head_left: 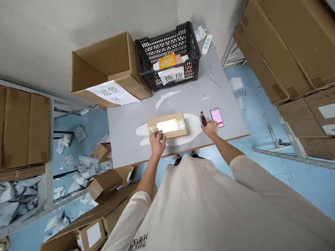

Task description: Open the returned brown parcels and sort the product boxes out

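Observation:
A sealed brown cardboard box (167, 126) with a white label and shiny tape lies on the grey table (125, 148). My left hand (157, 141) rests on its near left edge, fingers on the box and thumb apart. To the right, my right hand (210, 128) is low over the table with its fingers apart, between a red and black utility knife (203, 119) and a phone (217, 117) with a pink screen. The fingertips reach the phone's lower left edge. The thumb is close to the knife's near end; whether it touches cannot be made out.
Behind stand an open carton (101, 66) with a paper sign and a black plastic crate (167, 45) holding small boxes. A power strip (207, 44) lies at the back right. Large cartons (285, 45) rise at right; shelving and scattered packaging (86, 167) are at left.

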A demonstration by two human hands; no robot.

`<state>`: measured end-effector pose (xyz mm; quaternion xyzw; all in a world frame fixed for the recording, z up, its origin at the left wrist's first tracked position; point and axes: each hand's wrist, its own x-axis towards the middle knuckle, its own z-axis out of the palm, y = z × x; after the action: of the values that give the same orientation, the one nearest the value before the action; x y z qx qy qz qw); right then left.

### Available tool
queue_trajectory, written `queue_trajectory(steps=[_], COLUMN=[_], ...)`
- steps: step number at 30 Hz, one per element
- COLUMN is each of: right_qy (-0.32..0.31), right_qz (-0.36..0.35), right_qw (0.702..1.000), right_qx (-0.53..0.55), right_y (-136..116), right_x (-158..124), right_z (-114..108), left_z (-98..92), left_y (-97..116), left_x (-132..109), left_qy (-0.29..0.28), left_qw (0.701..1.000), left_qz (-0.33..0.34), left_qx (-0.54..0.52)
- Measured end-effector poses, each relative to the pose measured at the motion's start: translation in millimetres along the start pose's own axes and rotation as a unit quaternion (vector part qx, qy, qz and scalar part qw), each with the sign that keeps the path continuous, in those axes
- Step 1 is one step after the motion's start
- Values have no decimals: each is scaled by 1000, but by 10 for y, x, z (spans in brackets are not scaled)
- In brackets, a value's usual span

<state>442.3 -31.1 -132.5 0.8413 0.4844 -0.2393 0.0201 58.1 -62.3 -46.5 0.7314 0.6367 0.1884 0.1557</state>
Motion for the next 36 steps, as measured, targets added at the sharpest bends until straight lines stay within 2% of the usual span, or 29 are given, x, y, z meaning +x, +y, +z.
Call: queue_trajectory(steps=[4,7,9,12,15,18,20,25,31,36], right_qy=[-42,-67,-66,-47,-47,-61,-68,-86,-76,-73], right_qz=[51,72,63,-8,-139,-254,-314,-400,-430,-434], right_qw=[986,945,919,900,885,876,881,903,898,890], right_qx=[153,310,382,433,442,405,348,134,-56,-121], right_y=[-100,-201,-290,-469,-717,-1023,-1235,-1708,-2102,-2286], right_x=[-71,-143,-206,-339,-510,-682,-784,-992,-1108,-1146], right_z=[-169,-325,-455,-700,-964,-1171,-1251,-1241,-1075,-1042], left_z=[-2,-13,-23,-37,-58,-84,-97,-73,9,36], left_y=[-10,-46,-81,-137,-191,-242,-272,-330,-369,-381], left_x=[-10,-23,-31,-37,-40,-48,-63,-137,-203,-207], left_qy=[0,-5,-11,-20,-15,-4,-9,-30,-35,-35], left_qw=[1000,1000,999,997,995,993,991,988,985,983], left_qz=[16,27,36,59,78,89,99,120,130,134], left_qx=[-4,-15,-25,-42,-63,-80,-85,-94,-111,-117])
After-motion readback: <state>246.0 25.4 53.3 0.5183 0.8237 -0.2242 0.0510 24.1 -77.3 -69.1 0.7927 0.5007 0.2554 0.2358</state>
